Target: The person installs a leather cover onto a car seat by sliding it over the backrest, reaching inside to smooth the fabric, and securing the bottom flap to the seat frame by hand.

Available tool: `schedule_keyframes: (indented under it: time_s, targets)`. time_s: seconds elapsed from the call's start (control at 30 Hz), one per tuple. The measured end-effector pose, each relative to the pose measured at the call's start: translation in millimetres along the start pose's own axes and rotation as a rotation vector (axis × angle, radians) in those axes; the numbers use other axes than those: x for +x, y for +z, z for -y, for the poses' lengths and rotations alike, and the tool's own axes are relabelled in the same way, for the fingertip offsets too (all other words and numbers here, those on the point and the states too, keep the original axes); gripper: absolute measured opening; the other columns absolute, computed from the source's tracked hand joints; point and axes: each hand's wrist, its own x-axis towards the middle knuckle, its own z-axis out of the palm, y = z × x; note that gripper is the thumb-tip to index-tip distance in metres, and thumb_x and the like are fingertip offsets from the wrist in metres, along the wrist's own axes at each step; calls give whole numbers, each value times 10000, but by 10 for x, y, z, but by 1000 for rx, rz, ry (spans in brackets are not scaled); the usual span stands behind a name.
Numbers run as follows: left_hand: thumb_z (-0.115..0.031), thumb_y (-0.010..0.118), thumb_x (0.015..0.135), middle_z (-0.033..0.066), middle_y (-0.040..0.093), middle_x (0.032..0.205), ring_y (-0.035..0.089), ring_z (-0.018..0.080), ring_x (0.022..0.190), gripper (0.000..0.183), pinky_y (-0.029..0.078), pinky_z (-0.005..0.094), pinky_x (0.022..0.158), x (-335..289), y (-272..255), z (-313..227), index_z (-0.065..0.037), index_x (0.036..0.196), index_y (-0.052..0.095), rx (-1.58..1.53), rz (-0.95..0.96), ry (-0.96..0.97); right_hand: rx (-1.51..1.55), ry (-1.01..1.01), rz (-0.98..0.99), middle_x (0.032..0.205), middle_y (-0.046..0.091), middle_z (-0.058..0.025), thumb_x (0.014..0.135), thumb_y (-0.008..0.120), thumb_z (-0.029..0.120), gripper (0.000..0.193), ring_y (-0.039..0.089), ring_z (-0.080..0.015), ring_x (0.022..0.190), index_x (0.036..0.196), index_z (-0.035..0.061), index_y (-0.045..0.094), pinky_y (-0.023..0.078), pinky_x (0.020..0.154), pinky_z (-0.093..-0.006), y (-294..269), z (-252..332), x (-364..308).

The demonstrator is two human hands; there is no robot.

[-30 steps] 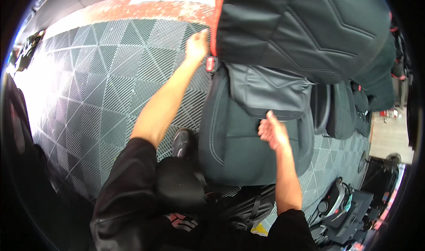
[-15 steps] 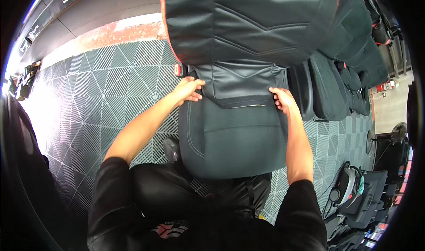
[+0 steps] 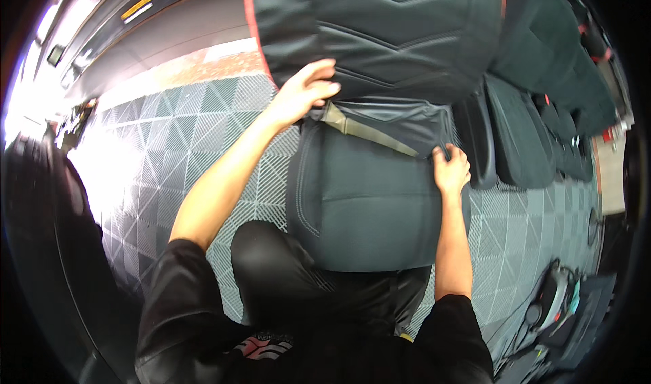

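A car seat stands in front of me, its dark fabric cushion [image 3: 380, 208] nearest my body. Over the backrest lies a black leather seat cover [image 3: 400, 18] with stitched chevrons and red piping. The cover's lower flap [image 3: 400, 116] hangs where backrest and cushion meet, and a tan strip [image 3: 376, 136] shows slantwise along its edge. My right hand [image 3: 452, 170] pinches the flap's right corner. At the backrest's lower left, my left hand [image 3: 305, 94] is raised with its fingers apart, near the flap's left end. Whether its fingertips touch the cover, I cannot tell.
More dark car seats [image 3: 519, 133] stand close on the right. A corded grey machine [image 3: 553, 296] sits at the lower right. Dark vehicle bodywork [image 3: 47, 214] is at the left, above grey patterned floor tiles [image 3: 169, 147].
My left hand has let go of the flap's left side and moved up to the backrest. The flap's edge now slants, exposing the tan strip. My right hand has shifted slightly down with the corner.
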Motion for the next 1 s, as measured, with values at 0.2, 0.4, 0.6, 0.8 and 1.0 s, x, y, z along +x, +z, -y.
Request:
schedule_keyframes:
  time_s: [0.2, 0.4, 0.6, 0.8, 1.0]
  targets:
    - [-101, 689, 869, 41, 672, 803, 626, 127, 766, 140, 514, 310, 734, -854, -624, 1473, -12, 974, 668, 243, -408, -31, -293, 213, 164, 1510, 405, -174, 677, 748, 688, 1115, 422, -393, 1348, 1535, 138, 296, 325, 1103, -558, -209, -242, -218]
    - [-471, 760, 826, 238, 537, 1373, 562, 353, 1234, 885, 497, 462, 997, -1180, 16, 2009, 72, 1422, 396, -568, 89, -871, -262, 217, 282, 1446, 472, -204, 646, 768, 709, 1153, 496, -398, 1302, 1519, 110, 311, 432, 1033, -520, -248, -516, -103]
    - [-369, 726, 861, 284, 631, 1202, 656, 361, 1072, 741, 551, 465, 921, -1075, 200, 1939, 197, 1273, 484, -262, -88, -839, -212, 355, 283, 1227, 644, -256, 643, 765, 718, 1057, 622, -373, 1173, 1324, -54, 527, 487, 992, -458, -555, -637, -349]
    - [-359, 736, 850, 273, 676, 1084, 699, 337, 924, 633, 592, 444, 812, -1142, 126, 1902, 178, 1147, 583, -208, -95, -749, -288, 216, 276, 1132, 676, -261, 768, 740, 610, 789, 656, -392, 1088, 1158, -66, 626, 535, 910, -459, -568, -602, -669]
    - [-312, 752, 850, 260, 669, 1064, 692, 331, 942, 632, 597, 420, 794, -1376, 16, 2135, 169, 1198, 537, -214, -198, -737, -184, 180, 193, 1003, 689, -272, 783, 724, 603, 698, 684, -407, 966, 1007, -48, 607, 536, 842, -492, -538, -636, -1060]
